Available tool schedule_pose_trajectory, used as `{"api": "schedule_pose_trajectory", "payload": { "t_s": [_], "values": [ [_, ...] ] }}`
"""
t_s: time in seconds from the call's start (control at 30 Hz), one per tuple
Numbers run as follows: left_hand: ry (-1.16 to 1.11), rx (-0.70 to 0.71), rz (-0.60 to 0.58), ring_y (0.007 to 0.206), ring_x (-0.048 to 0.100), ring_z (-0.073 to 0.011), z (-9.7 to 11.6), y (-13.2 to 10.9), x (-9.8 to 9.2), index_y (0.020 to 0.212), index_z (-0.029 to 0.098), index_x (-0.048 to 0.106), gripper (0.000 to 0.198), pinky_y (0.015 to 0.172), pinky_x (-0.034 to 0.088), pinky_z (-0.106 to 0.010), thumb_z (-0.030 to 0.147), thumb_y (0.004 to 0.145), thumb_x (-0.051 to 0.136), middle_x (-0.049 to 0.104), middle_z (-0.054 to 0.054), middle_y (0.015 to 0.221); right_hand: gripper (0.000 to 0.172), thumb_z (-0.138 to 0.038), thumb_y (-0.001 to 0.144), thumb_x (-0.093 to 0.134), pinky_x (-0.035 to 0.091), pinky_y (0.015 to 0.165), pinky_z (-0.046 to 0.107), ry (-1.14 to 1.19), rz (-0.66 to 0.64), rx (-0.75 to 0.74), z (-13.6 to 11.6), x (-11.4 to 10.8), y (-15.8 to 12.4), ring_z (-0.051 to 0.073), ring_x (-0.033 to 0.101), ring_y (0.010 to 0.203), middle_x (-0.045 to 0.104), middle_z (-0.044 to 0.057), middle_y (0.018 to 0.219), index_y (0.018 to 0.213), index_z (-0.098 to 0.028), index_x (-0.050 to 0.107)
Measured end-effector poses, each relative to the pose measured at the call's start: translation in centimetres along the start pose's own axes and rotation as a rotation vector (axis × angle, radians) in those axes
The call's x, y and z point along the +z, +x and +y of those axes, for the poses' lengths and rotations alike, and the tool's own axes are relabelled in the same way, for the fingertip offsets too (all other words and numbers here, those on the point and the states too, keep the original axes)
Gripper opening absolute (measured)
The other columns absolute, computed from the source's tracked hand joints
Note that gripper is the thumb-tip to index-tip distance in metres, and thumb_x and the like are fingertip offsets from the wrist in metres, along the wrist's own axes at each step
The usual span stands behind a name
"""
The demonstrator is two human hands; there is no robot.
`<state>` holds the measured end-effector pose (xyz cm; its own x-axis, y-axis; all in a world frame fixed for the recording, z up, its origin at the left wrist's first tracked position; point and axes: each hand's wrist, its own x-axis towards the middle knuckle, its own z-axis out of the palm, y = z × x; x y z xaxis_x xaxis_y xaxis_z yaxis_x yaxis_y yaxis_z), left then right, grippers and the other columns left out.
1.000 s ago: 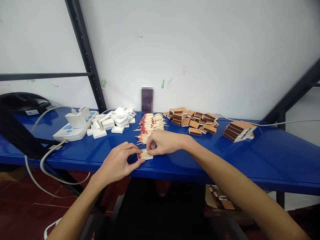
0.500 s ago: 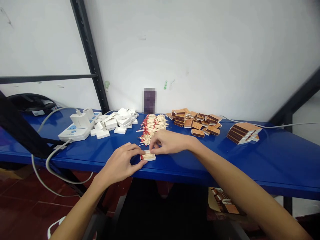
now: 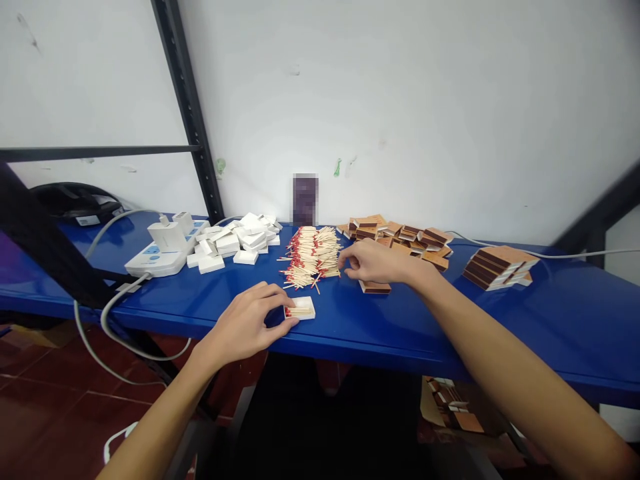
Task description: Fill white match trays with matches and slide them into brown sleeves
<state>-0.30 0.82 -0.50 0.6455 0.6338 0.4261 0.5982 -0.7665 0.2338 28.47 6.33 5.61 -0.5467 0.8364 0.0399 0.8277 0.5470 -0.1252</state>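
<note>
A small white tray (image 3: 306, 309) with some red-tipped matches in it lies near the table's front edge. My left hand (image 3: 255, 319) grips its left end between thumb and fingers. Beyond the tray is a large pile of loose matches (image 3: 313, 253), heads mostly to the left. My right hand (image 3: 373, 261) is at the right edge of this pile, fingers curled and pointing down at the matches; whether it pinches one is too small to tell. A brown matchbox sleeve (image 3: 375, 288) lies just below my right hand.
White trays (image 3: 235, 240) are heaped at the left, beside a power strip (image 3: 163, 257) with cables. Brown sleeves (image 3: 435, 243) lie heaped behind my right hand, and stacked matchboxes (image 3: 497, 268) stand further right. A black shelf post (image 3: 193, 113) rises at the left.
My right hand has moved from the white tray to the right and back, to the edge of the match pile. My left hand stays on the tray. The view has shifted slightly.
</note>
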Motion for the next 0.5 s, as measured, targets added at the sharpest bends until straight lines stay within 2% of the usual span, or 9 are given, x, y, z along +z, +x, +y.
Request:
{"api": "schedule_pose_trajectory", "payload": {
  "t_s": [0.23, 0.4, 0.5],
  "values": [
    [0.005, 0.001, 0.004, 0.092, 0.06, -0.0208, 0.0, 0.0, 0.0, 0.099, 0.021, 0.067, 0.021, 0.084, 0.048, -0.035, 0.039, 0.093, 0.058, 0.067, -0.004, 0.101, 0.018, -0.017, 0.082, 0.059, 0.038, 0.064, 0.025, -0.017, 0.048, -0.071, 1.4, 1.9, 0.6, 0.016, 0.06, 0.072, 0.071, 0.005, 0.083, 0.094, -0.017, 0.073],
    [0.009, 0.007, 0.021, 0.092, 0.06, -0.021, -0.1, 0.0, 0.1, 0.102, 0.022, 0.067, 0.021, 0.084, 0.048, -0.036, 0.039, 0.092, 0.059, 0.067, -0.003, 0.102, 0.018, -0.016, 0.085, 0.054, 0.038, 0.066, 0.025, -0.013, 0.121, -0.153, 0.4, 2.3, 0.7, 0.016, 0.062, 0.074, 0.072, 0.005, 0.083, 0.089, -0.018, 0.072],
    [0.008, 0.013, 0.029, 0.092, 0.06, -0.021, -0.2, -0.1, 0.2, 0.101, 0.022, 0.068, 0.021, 0.084, 0.048, -0.036, 0.039, 0.092, 0.06, 0.067, -0.004, 0.102, 0.018, -0.016, 0.085, 0.054, 0.037, 0.064, 0.026, -0.066, 0.154, -0.154, -0.3, 2.0, 0.5, 0.015, 0.059, 0.068, 0.07, 0.004, 0.075, 0.086, -0.018, 0.071]
  ]
}}
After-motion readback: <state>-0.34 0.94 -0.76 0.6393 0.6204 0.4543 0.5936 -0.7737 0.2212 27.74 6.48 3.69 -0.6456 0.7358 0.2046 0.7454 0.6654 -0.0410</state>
